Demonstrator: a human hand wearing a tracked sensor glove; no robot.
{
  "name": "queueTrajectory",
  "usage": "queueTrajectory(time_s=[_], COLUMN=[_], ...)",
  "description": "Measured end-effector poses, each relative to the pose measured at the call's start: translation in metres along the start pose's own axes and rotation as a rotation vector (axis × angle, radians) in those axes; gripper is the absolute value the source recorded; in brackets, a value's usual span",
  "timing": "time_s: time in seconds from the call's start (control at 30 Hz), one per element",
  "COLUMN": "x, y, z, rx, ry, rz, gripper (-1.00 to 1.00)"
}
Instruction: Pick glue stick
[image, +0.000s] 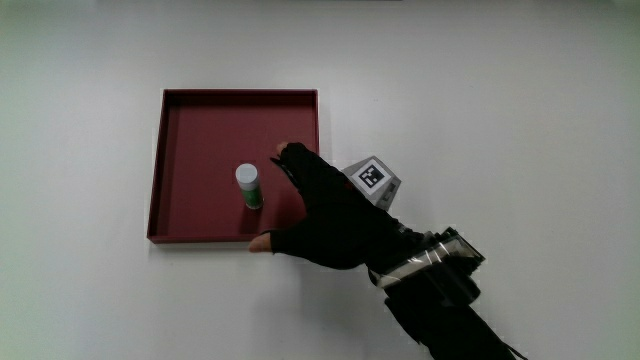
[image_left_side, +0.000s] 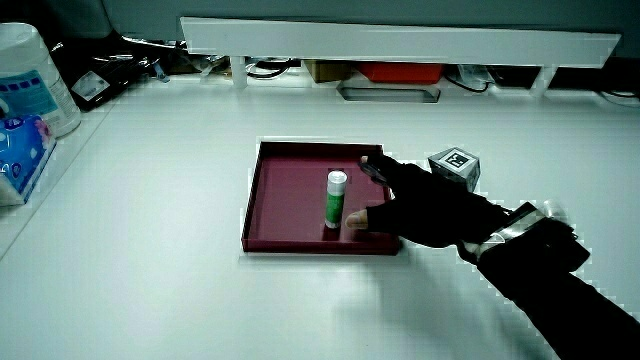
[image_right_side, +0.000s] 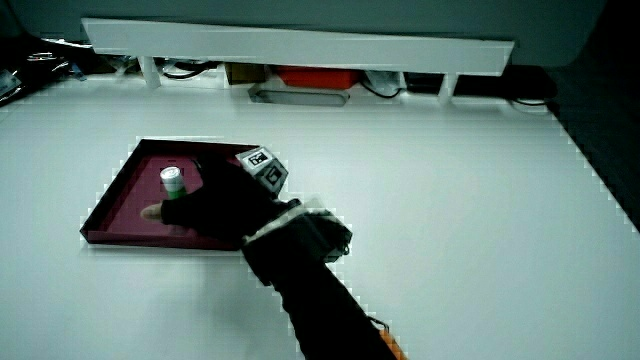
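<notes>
The glue stick (image: 248, 185) stands upright in the tray (image: 200, 105), which lies on the surface (image: 500, 100). The hand (image: 325, 215) reaches over the tray's edge, just beside the glue stick, spread and not touching it.

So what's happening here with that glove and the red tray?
A hand in a black glove is reaching into a dark red tray on a white table toward a glue stick. The stick stands upright in the tray, white cap up. The fingers are spread beside it, thumb and forefinger either side of the gap facing it, but they have not closed on it yet. In a side view the stick stands free, just clear of the thumb.
</notes>
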Motion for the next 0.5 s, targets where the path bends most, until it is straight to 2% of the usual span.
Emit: queueTrajectory(time_s=[0.03,0.07,0.2,0.3,0.4,0.43,0.5], x=[0.004,0.003,0.008,0.01,0.014,0.017,0.017], y=[0.005,0.007,0.017,0.024,0.03,0.032,0.035], z=[0.0,0.0,-0.003,-0.007,-0.01,-0.012,-0.015], rx=[0.01,0.011,0.021,0.027,0.042,0.042,0.039], ry=[-0.015,0.003,0.047,0.053,0.054,0.073,0.074], rz=[0.034,0.037,0.041,0.022,0.034,0.039,0.029], gripper=[0.0,0.0,0.0,0.0,0.0,0.0,0.0])
